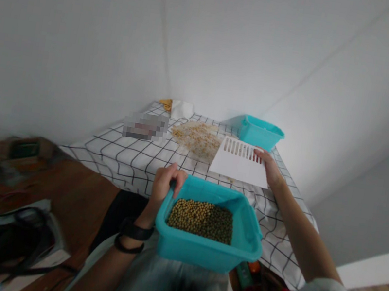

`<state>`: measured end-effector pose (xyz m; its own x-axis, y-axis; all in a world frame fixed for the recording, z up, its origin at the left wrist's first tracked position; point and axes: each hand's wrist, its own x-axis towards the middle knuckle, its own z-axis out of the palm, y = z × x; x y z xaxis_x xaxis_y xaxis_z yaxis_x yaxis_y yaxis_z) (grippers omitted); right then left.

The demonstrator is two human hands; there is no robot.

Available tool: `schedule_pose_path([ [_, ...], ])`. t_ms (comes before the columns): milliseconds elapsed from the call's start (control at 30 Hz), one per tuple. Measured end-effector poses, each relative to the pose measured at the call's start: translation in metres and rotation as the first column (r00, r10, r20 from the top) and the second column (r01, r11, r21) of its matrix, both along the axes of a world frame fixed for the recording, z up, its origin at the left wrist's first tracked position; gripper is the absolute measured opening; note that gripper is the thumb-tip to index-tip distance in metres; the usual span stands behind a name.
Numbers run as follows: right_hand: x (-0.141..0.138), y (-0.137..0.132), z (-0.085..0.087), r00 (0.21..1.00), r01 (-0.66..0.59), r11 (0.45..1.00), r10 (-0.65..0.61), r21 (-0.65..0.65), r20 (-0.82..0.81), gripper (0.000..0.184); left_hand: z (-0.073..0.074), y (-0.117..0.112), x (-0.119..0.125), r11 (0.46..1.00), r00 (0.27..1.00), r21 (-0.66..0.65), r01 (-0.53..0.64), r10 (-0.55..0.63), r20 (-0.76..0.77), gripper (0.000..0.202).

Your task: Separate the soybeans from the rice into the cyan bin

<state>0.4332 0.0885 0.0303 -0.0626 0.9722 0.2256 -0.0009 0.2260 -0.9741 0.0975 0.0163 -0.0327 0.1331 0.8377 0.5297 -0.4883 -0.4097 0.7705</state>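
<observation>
My left hand [166,183] grips the left rim of a turquoise plastic tub [196,249], fingers hooked over its edge. Inside the tub lies a layer of round, yellowish-green beans [201,219], heaped toward the left. Beyond it, my right hand [268,164] holds a white slotted board [239,165] by its right side, over the table's near part. The row of slots runs along the board's far end. Just past the board, a patch of pale tan bits [197,137] is spread on the checked tablecloth [149,153].
A second turquoise tub [261,131] stands at the table's back right. White and yellow cloth-like items [180,109] lie at the back left, near a blurred-out object [146,126]. To the lower left are a dark bag [17,235] and a cardboard box [25,151] on the floor.
</observation>
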Motion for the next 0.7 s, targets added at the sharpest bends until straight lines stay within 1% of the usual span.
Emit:
schedule_pose_path([
  [167,0.010,0.017,-0.006,0.995,0.097,0.995,-0.097,0.005,-0.007,0.029,0.001,-0.001,0.000,1.000,1.000,-0.005,-0.008,0.008,-0.010,0.074],
  [267,0.011,0.022,-0.013,0.993,0.115,0.993,-0.114,-0.022,0.011,0.030,0.001,-0.002,0.000,1.000,1.000,-0.008,-0.006,0.006,-0.014,0.074],
  [367,0.008,0.020,-0.015,0.996,0.087,0.995,-0.086,-0.043,0.023,0.029,0.000,-0.001,0.000,1.000,1.000,-0.004,-0.003,0.003,-0.016,0.074],
  [567,0.000,0.011,-0.006,1.000,0.010,0.998,-0.009,-0.060,0.018,0.035,0.000,0.000,0.000,1.000,1.000,-0.005,0.000,0.000,-0.021,0.073],
  [700,-0.004,0.007,-0.005,0.999,-0.032,0.995,0.034,-0.094,0.023,0.033,0.001,-0.002,0.000,1.000,1.000,-0.011,-0.001,0.001,-0.012,0.073],
])
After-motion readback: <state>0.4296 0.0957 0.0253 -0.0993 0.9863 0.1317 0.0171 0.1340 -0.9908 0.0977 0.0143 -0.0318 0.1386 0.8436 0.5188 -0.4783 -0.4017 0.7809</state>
